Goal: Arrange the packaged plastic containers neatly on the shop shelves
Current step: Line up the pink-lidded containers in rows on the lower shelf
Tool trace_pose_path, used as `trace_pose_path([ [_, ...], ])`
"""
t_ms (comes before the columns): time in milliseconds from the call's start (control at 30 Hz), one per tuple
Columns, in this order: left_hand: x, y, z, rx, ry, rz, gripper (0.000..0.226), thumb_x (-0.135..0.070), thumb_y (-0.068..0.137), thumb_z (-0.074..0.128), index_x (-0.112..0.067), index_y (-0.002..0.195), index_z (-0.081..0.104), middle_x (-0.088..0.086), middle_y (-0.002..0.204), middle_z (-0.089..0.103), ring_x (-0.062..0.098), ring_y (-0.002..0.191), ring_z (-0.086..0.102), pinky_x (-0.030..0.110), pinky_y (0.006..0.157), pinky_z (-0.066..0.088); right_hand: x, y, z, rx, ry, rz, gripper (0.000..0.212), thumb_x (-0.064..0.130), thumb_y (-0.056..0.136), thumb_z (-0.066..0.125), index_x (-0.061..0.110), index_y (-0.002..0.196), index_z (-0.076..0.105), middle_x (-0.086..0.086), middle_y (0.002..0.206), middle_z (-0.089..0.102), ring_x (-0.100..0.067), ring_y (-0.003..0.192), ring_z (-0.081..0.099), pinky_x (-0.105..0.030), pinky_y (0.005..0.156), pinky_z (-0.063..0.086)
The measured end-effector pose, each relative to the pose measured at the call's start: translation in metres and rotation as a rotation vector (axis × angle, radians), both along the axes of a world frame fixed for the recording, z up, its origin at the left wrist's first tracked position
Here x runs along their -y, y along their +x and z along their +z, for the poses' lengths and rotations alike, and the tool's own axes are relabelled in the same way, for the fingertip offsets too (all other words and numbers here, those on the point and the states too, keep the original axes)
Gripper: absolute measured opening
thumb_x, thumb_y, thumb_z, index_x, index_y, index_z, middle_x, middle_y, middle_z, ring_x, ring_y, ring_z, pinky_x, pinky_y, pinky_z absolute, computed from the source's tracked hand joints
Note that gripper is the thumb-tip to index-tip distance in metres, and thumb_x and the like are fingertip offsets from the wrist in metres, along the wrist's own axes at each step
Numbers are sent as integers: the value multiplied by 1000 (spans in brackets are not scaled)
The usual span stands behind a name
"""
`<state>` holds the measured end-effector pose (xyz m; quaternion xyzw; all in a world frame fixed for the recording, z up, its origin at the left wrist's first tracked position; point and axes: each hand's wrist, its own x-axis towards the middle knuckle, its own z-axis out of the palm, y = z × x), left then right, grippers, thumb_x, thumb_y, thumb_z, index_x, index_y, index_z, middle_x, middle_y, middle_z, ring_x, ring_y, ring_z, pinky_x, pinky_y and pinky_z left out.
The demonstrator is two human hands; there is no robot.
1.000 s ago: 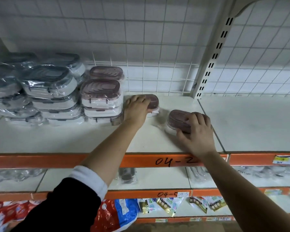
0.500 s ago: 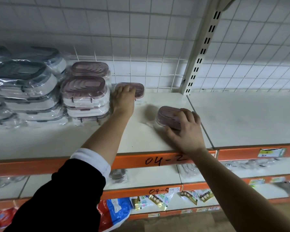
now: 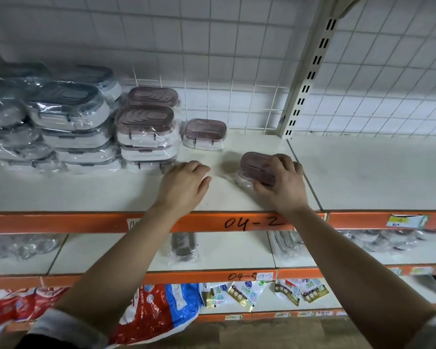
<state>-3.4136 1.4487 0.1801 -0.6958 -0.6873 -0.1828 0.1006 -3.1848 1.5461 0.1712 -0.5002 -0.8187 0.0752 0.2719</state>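
Where beneath fingers (image 3: 286, 163), container (image 3: 254, 165) unclear.

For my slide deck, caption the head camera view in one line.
Right hand grips a small mauve-lidded, film-wrapped plastic container on the white shelf; left hand beside it holds nothing.

My right hand (image 3: 280, 187) grips a small wrapped container (image 3: 256, 167) with a mauve lid, just behind the 04-2 mark (image 3: 252, 222). Its twin (image 3: 205, 134) sits flat further back and left of that mark. Mauve-lidded stacks (image 3: 147, 129) and grey-lidded stacks (image 3: 68, 117) stand further left.
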Motion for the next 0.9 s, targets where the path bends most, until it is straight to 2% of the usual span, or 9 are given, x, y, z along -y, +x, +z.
trace_pose_path([
  [133, 23, -8, -8, -31, 32, 118, 26, -25, 94, 52, -10, 96, 72, 9, 90, 70, 33, 83, 63, 40, 76, 51, -4, -14, 11, -47, 126, 55, 49, 42, 75, 70, 7, 108, 57, -14, 117, 54, -37, 108, 45, -44, 96, 37],
  [267, 28, 0, -12, -45, 104, 144, 38, -27, 91, 39, -11, 80, 71, 6, 76, 68, 30, 72, 63, 36, 71, 50, -20, -52, 31, -83, 90, 119, 50, 39, 76, 72, 9, 113, 57, -14, 123, 48, -36, 116, 43, -38, 101, 30],
  [367, 26, -4, -13, 26, 95, 176, 38, -30, 90, 37, -13, 82, 71, 5, 79, 68, 28, 79, 63, 37, 75, 49, -33, -83, 40, -80, 66, 157, 51, 38, 76, 73, 10, 115, 56, -13, 126, 46, -36, 116, 42, -39, 102, 34],
  [500, 22, -6, -14, 5, 45, 106, 38, -32, 90, 37, -16, 90, 71, 2, 90, 69, 25, 97, 60, 38, 85, 45, -52, -118, 45, -107, 42, 173, 49, 35, 76, 74, 10, 115, 56, -13, 125, 46, -36, 113, 43, -34, 98, 33],
  [633, 20, -10, -17, -8, 2, 54, 25, -28, 92, 48, -14, 95, 68, 5, 100, 67, 29, 104, 56, 40, 87, 42, -71, -147, 42, -41, 6, 202, 52, 31, 77, 73, 6, 119, 54, -15, 127, 44, -36, 119, 41, -34, 104, 29],
  [733, 19, -11, -17, 1, -18, 41, 28, -30, 88, 45, -13, 97, 66, 6, 102, 65, 28, 105, 54, 40, 89, 40, -81, -160, 39, -29, -22, 245, 52, 31, 81, 73, 6, 123, 54, -17, 129, 43, -36, 121, 41, -36, 108, 29],
  [800, 19, -11, -16, 4, -26, 32, 33, -32, 87, 41, -14, 99, 65, 5, 103, 65, 27, 106, 53, 39, 90, 39, -86, -166, 37, -22, 21, 205, 50, 36, 84, 71, 12, 126, 58, -16, 130, 44, -37, 124, 38, -40, 108, 32],
  [900, 19, -11, -15, 19, -29, 18, 39, -33, 86, 34, -15, 100, 66, 3, 102, 65, 25, 106, 54, 38, 88, 39, -86, -170, 36, 3, 85, 68, 44, 46, 84, 69, 28, 124, 62, -10, 127, 45, -36, 120, 37, -45, 94, 39],
])
